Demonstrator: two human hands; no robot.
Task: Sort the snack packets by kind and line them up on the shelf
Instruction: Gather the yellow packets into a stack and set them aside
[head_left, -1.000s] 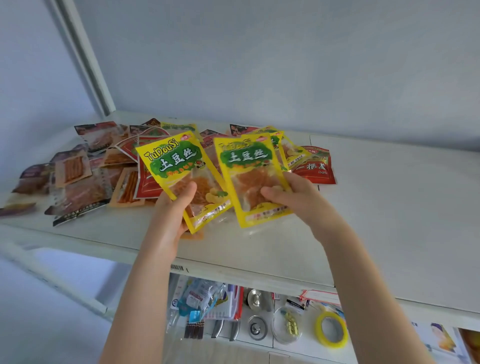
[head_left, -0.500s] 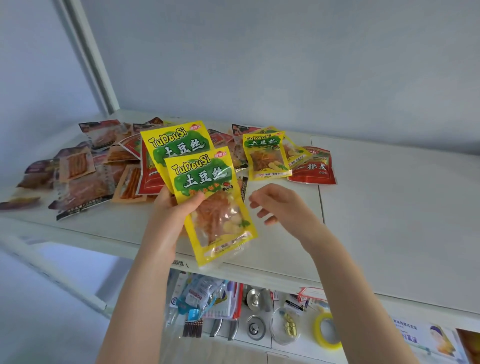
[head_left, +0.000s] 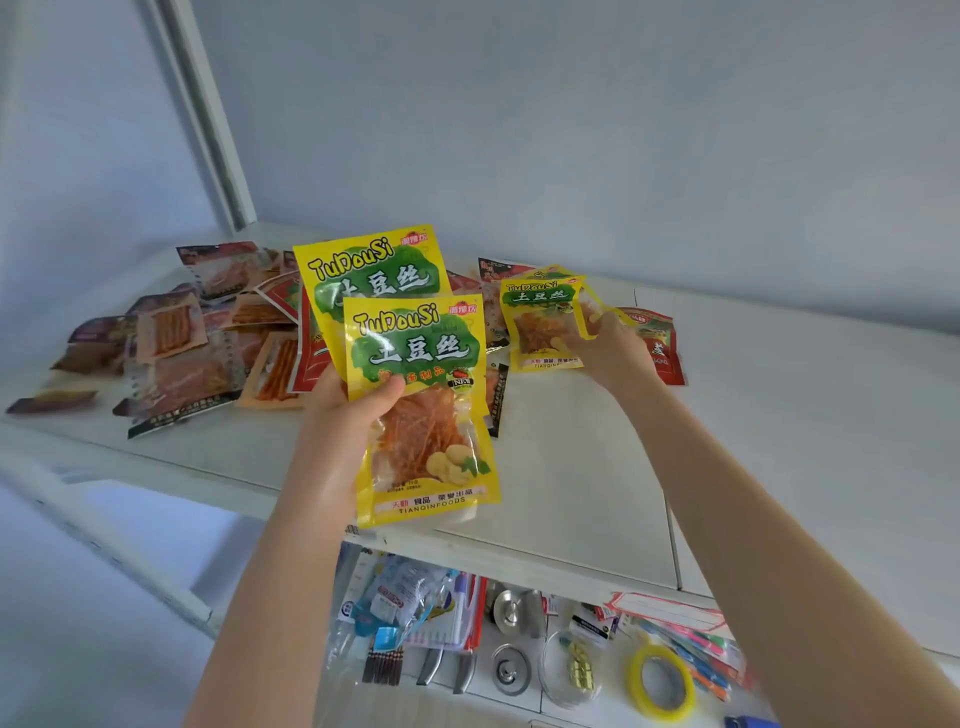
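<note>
Here the white shelf (head_left: 779, 415) is made of flat panels with thin seams between them, and it runs back to a plain pale blue-grey wall (head_left: 571, 130). A white upright post (head_left: 208, 130) rises at the shelf's far left corner.

The left hand (head_left: 348, 410) is held above the shelf's front edge and grips two yellow packets fanned one behind the other, with its thumb pressed across the front yellow packet (head_left: 421, 364) and the rear yellow packet (head_left: 363, 270) sticking up behind it. The right hand (head_left: 608, 348) reaches farther back and pinches the right side of a third yellow packet (head_left: 540, 317) that lies on the shelf. A red packet (head_left: 660, 343) lies just to the right of that hand.

On the left part of the shelf is a loose, overlapping heap of brown and orange packets (head_left: 182, 353).

Under the shelf, a lower level holds a yellow tape roll (head_left: 662, 680), round metal lids (head_left: 511, 610) and other small oddments.
</note>
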